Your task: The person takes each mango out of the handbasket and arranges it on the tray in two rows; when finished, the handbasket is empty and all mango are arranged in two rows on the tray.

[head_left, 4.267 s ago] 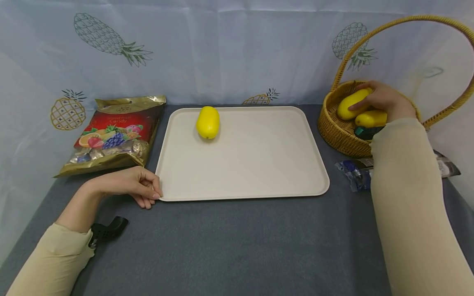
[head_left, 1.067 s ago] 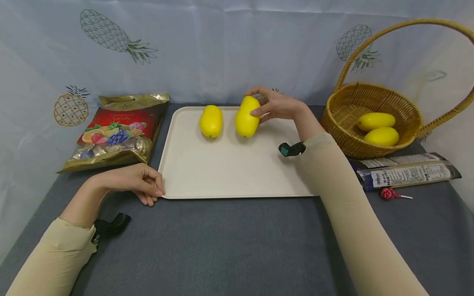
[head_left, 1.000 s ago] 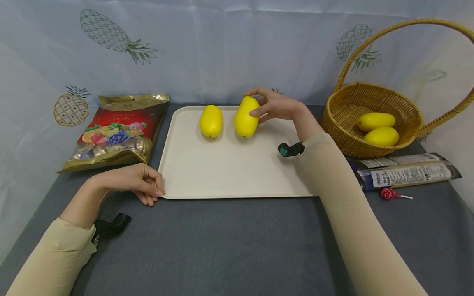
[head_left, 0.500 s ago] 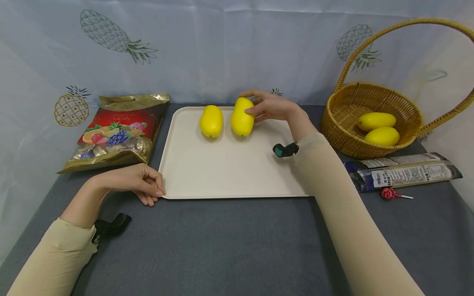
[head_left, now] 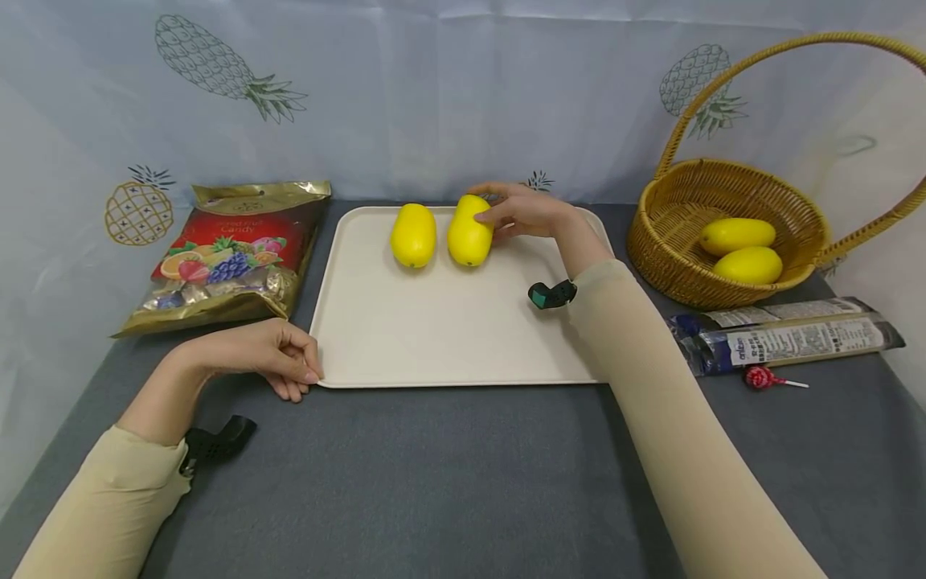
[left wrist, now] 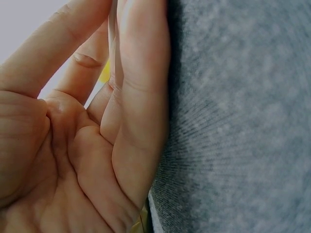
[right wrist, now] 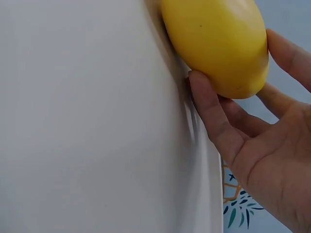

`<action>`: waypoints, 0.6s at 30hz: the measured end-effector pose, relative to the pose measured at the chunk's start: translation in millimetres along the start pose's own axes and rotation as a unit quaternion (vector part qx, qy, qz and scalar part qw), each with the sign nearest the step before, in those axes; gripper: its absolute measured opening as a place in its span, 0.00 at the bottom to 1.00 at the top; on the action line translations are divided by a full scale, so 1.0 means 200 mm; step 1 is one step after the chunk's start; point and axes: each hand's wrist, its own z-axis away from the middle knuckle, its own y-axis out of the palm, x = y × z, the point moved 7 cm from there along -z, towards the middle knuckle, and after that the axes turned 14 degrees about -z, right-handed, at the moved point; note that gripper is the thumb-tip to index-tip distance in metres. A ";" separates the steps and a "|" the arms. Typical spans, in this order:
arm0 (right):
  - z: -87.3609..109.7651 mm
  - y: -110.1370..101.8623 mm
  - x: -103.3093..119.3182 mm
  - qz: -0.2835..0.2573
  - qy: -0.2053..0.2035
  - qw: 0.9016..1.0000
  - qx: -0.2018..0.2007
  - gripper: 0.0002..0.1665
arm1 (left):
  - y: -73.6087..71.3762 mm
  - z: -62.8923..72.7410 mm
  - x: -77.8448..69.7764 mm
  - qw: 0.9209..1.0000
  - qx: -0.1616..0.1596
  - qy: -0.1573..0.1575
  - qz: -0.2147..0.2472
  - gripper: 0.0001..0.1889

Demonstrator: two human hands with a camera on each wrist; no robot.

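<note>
My right hand [head_left: 524, 211] grips a smooth yellow mango [head_left: 467, 241] by its far end and right side, low over the back part of a cream tray [head_left: 448, 338]. In the right wrist view, the thumb and fingers curl round the near end of this mango [right wrist: 218, 43]. Just left of it, a second yellow mango [head_left: 413, 236] lies on the tray with a narrow gap between them. At the tray's near left corner, my left hand [head_left: 271, 354] pinches the rim between thumb and fingers.
A wicker basket [head_left: 669, 269] with a tall handle holds two yellow mangoes [head_left: 745, 249] at the right. Long wrapped packets [head_left: 803, 342] and a red lollipop [head_left: 760, 376] lie before it. A candy bag [head_left: 231, 257] stands left of the tray.
My right hand took the mango out of the basket and carried it left onto the tray. Over the last second it slid further left and closer to the other mango. My left hand stayed put.
</note>
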 end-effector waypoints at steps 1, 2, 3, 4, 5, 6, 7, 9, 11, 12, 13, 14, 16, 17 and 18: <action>0.00 0.00 0.00 0.001 0.000 1.000 0.000 0.38 | 0.00 0.00 0.00 1.000 0.000 0.000 0.000 0.12; 0.00 0.00 0.00 0.002 -0.001 1.000 -0.001 0.37 | 0.00 0.00 0.00 1.000 0.000 0.000 0.000 0.12; 0.00 0.00 0.00 0.004 -0.001 1.000 -0.002 0.37 | 0.00 0.00 0.00 1.000 0.001 0.001 0.000 0.12; 0.00 0.00 0.00 0.005 -0.002 1.000 -0.003 0.37 | 0.00 0.00 0.00 1.000 0.001 0.001 0.001 0.12; 0.00 0.00 0.00 0.007 -0.002 1.000 -0.004 0.36 | 0.00 0.00 0.00 1.000 0.002 0.002 0.001 0.12; 0.00 0.00 0.00 0.008 -0.002 1.000 -0.006 0.36 | 0.00 0.00 0.00 1.000 0.002 0.003 0.002 0.12; 0.00 0.00 0.00 0.009 -0.002 1.000 -0.008 0.36 | 0.01 0.00 0.00 1.000 0.002 0.003 0.003 0.12; 0.00 -0.01 0.00 0.011 0.001 1.000 -0.012 0.35 | 0.01 0.00 0.00 1.000 0.003 0.004 0.003 0.12; 0.00 -0.01 -0.01 0.016 0.004 1.000 -0.015 0.35 | 0.01 0.00 0.00 1.000 0.003 0.002 0.004 0.12; 0.00 -0.02 -0.01 0.017 0.006 1.000 -0.017 0.35 | 0.01 0.00 0.00 1.000 0.003 0.001 0.004 0.12; 0.00 -0.02 -0.01 0.018 0.006 1.000 -0.019 0.35 | 0.00 0.00 0.00 1.000 0.003 0.000 0.004 0.12; 0.00 -0.02 -0.01 0.020 0.006 1.000 -0.021 0.35 | 0.00 0.00 0.00 1.000 0.003 0.000 0.003 0.12; 0.00 -0.03 -0.01 0.021 0.005 0.999 -0.024 0.35 | 0.00 0.00 0.00 1.000 0.002 -0.002 0.002 0.12; 0.00 -0.03 0.00 0.020 0.004 0.999 -0.025 0.35 | 0.00 0.00 0.00 1.000 0.002 -0.003 0.001 0.12; 0.01 -0.03 0.00 0.018 0.002 0.999 -0.026 0.35 | 0.00 0.00 0.00 1.000 0.002 -0.003 0.001 0.12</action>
